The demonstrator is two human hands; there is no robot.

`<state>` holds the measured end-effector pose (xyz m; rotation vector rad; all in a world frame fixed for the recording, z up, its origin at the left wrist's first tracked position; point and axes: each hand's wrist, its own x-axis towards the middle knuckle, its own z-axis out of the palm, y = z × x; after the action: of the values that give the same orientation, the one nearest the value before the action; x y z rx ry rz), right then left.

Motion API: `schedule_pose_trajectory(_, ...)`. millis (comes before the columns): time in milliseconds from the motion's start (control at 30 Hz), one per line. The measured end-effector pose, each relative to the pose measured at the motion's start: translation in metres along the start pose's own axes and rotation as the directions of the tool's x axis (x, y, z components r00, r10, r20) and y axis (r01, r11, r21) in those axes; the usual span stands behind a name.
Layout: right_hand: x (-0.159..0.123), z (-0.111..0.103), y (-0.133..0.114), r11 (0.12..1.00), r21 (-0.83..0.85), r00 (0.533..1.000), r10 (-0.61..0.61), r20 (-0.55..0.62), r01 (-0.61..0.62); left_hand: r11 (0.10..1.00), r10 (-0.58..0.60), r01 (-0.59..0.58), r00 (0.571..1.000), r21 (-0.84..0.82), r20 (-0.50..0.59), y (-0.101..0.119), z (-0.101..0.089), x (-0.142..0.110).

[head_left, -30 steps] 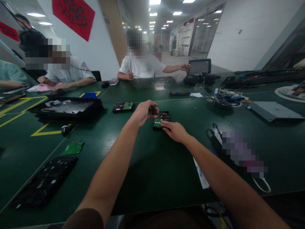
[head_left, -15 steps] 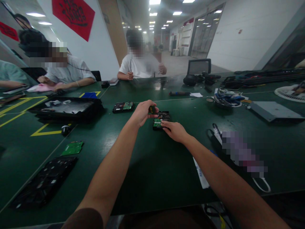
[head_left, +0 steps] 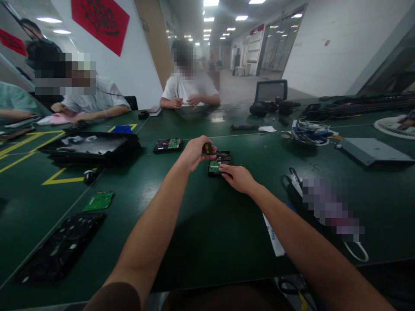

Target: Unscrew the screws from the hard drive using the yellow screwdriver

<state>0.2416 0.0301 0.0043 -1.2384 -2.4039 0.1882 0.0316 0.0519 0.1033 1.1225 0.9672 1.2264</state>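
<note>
A hard drive [head_left: 214,167] with a green circuit board lies on the dark green table in front of me. My left hand [head_left: 196,153] is closed round the black and yellow handle of a screwdriver [head_left: 207,149], above the drive's far left side; its tip is hard to make out. The fingers of my right hand [head_left: 237,176] grip the drive's near right edge and hide part of it. A second hard drive [head_left: 167,145] sits farther left, beyond my left wrist.
On the left are a green circuit board [head_left: 99,201], a black drive-like casing [head_left: 61,246] and a black tray [head_left: 92,144]. To the right lie a bundle of cables [head_left: 309,133], a grey metal box [head_left: 376,150] and a white strap [head_left: 356,250]. Co-workers sit across the table.
The handle has turned in my left hand, its yellow marking showing differently. Both hands and the drive stay in place. The co-worker opposite has drawn an outstretched arm back in.
</note>
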Motion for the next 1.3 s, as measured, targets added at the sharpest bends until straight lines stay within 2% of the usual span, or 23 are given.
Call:
schedule_pose_trajectory(133, -0.0002, -0.0001, 0.0002, 1.0, 0.008, 1.0, 0.005, 0.001, -0.005, 0.996, 0.05, -0.047, 0.998, 0.072, -0.044, -0.0005, -0.0031, 0.0021)
schedule_pose_trajectory(300, 0.0006, 0.0004, 0.0004, 1.0, 0.015, 1.0, -0.005, 0.002, 0.005, 0.999, -0.047, 0.046, 0.999, 0.019, 0.028, 0.0019, -0.0016, -0.0009)
schedule_pose_trajectory(367, 0.0007, 0.0004, 0.0003, 1.0, 0.01, 1.0, -0.005, 0.0, 0.005, 0.999, -0.049, 0.05, 0.998, -0.007, 0.032, 0.0016, -0.0005, -0.0012)
schedule_pose_trajectory(433, 0.0007, 0.0001, 0.0002, 1.0, -0.001, 1.0, -0.005, -0.001, 0.005, 1.0, -0.005, 0.005, 1.0, 0.014, 0.017, 0.0009, -0.0004, -0.0006)
schedule_pose_trajectory(567, 0.0004, -0.0004, 0.0001, 1.0, -0.015, 1.0, -0.009, 0.001, 0.009, 0.982, 0.105, -0.099, 0.994, 0.158, -0.032, 0.001, -0.0013, -0.0001)
schedule_pose_trajectory(667, 0.0006, -0.0002, 0.0002, 1.0, -0.014, 1.0, -0.009, 0.001, 0.009, 0.974, 0.115, -0.107, 0.993, 0.2, -0.027, 0.003, 0.0001, -0.0026)
schedule_pose_trajectory(800, 0.0008, 0.0009, 0.0006, 1.0, -0.015, 1.0, 0.002, 0.003, -0.002, 0.993, 0.043, -0.044, 0.999, 0.112, 0.006, 0.0043, 0.0029, -0.0051)
schedule_pose_trajectory(900, 0.0004, 0.0015, 0.0013, 1.0, -0.004, 1.0, -0.001, 0.001, 0.001, 0.999, 0.042, -0.042, 0.999, 0.035, 0.004, 0.0022, 0.0015, -0.0026)
schedule_pose_trajectory(1067, 0.0001, 0.0012, 0.0016, 1.0, -0.009, 1.0, 0.01, 0.009, -0.009, 0.978, 0.127, -0.113, 0.99, 0.177, -0.067, -0.001, -0.0046, 0.0028)
schedule_pose_trajectory(1200, 0.0004, 0.0001, 0.0011, 1.0, -0.003, 1.0, 0.006, 0.013, -0.006, 0.994, 0.052, -0.052, 0.999, 0.093, -0.002, 0.001, -0.0031, 0.0004)
schedule_pose_trajectory(1300, 0.0004, -0.0011, 0.0002, 1.0, 0.004, 1.0, -0.004, 0.01, 0.004, 1.0, 0.006, -0.006, 1.0, 0.006, 0.009, 0.0017, -0.0005, -0.0005)
